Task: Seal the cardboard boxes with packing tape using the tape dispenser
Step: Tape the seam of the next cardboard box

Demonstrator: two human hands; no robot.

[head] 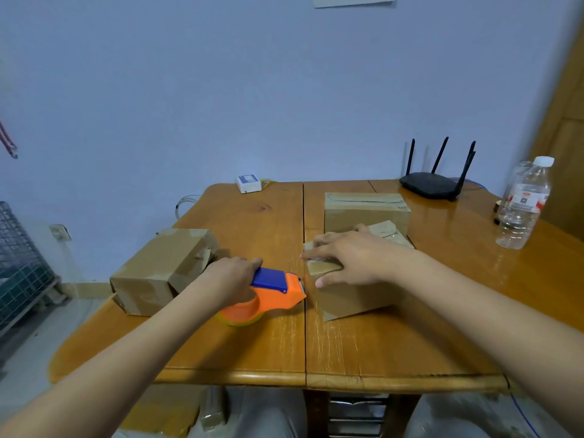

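Note:
My left hand point(232, 277) grips the blue handle of an orange tape dispenser point(270, 295), whose front edge sits against the left side of a small cardboard box point(350, 297) in the middle of the table. My right hand point(349, 259) lies flat on top of that box, fingers spread and pressing the flaps down. A second cardboard box point(366, 210) with tape along its top stands just behind it. A third cardboard box point(158, 270), patched with tape, lies at the table's left edge.
The wooden table point(252, 349) has a seam down its middle. A black router point(433, 181) stands at the back right, a clear water bottle point(524, 203) at the far right, a small white device point(249, 183) at the back. A wire cage point(19, 263) stands on the floor, left.

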